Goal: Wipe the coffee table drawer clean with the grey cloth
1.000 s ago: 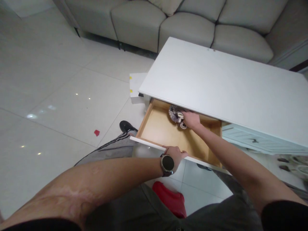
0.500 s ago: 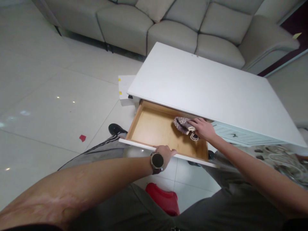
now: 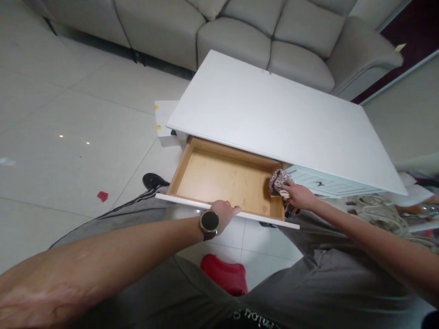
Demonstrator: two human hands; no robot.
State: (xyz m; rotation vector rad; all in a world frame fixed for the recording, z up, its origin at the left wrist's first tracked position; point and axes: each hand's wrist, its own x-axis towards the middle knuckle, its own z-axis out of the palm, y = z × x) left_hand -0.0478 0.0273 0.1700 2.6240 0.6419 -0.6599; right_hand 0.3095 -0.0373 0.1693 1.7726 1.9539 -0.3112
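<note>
A wooden drawer (image 3: 219,176) stands pulled out from under a white low table (image 3: 274,114). My left hand (image 3: 224,212), with a watch on the wrist, grips the drawer's white front edge. My right hand (image 3: 298,195) is closed on a small patterned cloth (image 3: 278,179), holding it at the drawer's right side wall, lifted off the drawer floor. The rest of the drawer floor shows bare wood.
A grey sofa (image 3: 240,32) stands behind the table. A red object (image 3: 224,276) lies on the tiled floor between my legs. A small white box (image 3: 164,123) sits by the table's left corner. Patterned clutter (image 3: 384,212) lies at the right.
My right hand has carried the patterned cloth from the back middle of the drawer to its right side. My left hand has stayed on the drawer front.
</note>
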